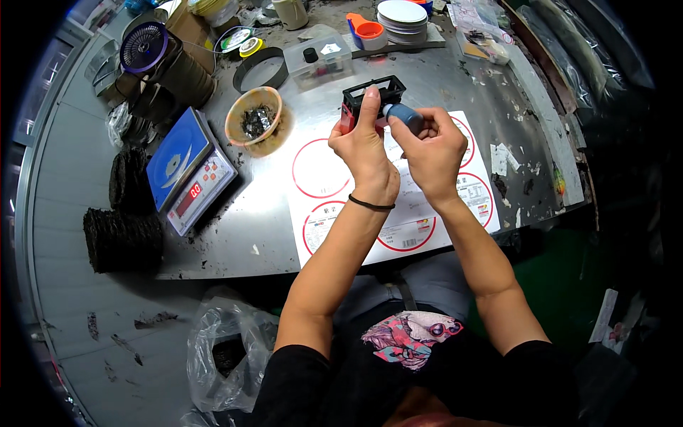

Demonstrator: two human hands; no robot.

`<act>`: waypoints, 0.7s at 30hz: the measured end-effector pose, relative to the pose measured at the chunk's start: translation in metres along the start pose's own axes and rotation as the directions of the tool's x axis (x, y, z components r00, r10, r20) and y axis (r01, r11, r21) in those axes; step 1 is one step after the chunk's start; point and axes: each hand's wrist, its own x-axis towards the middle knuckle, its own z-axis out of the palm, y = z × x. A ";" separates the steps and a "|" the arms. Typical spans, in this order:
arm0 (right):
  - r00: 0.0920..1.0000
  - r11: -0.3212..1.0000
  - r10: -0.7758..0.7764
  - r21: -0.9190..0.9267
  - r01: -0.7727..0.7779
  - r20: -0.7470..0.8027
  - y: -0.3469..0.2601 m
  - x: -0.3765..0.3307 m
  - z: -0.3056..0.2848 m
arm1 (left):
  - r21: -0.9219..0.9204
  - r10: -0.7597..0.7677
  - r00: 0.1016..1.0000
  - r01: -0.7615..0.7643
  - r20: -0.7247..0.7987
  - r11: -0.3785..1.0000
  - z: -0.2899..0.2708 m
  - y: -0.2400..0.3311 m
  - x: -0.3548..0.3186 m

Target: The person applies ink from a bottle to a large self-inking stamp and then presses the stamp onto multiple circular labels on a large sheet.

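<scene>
My left hand [364, 146] is closed around a black-framed hand stamp [389, 88] with red parts at its side, thumb laid along the frame. In my right hand [440, 153] is a small blue-grey bottle [405, 118], tilted so that its pale nozzle end meets or nearly meets the stamp; fingers hide the exact contact. Both hands are raised over a white label sheet [338, 244] with red circles and print, lying at the table's front edge.
Left of the sheet are a blue-topped digital scale [179, 166] and a bowl [254, 117] with dark scraps. Behind stand a clear plastic box [318, 60], an orange scoop [367, 30] and stacked white discs [403, 21]. Dark rolls [124, 240] sit at far left; a plastic bag [229, 349] is below.
</scene>
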 end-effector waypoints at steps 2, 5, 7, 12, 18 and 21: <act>1.000 1.000 0.024 -0.012 -0.023 0.013 -0.001 0.001 0.000 | -0.001 0.013 1.000 -0.013 -0.018 1.000 0.000 0.000 0.001; 1.000 0.998 -0.003 -0.059 0.003 0.002 -0.005 0.002 0.003 | -0.020 0.018 0.999 -0.019 -0.027 1.000 -0.001 -0.001 0.002; 1.000 0.998 0.021 -0.055 -0.020 0.010 0.000 0.003 0.002 | 0.002 0.007 1.000 -0.007 -0.025 1.000 -0.001 -0.002 0.003; 0.999 0.992 0.052 -0.112 -0.053 -0.011 0.006 0.010 0.001 | -0.026 -0.008 1.000 0.007 -0.019 1.000 -0.002 -0.004 0.005; 0.995 0.996 0.092 -0.017 -0.092 0.032 0.025 0.014 0.003 | -0.010 -0.035 0.999 0.035 0.019 0.999 0.004 -0.018 0.024; 0.978 0.917 0.171 0.344 -0.202 0.121 0.050 0.019 -0.016 | 0.106 -0.048 0.997 0.041 0.065 0.994 0.015 -0.008 0.033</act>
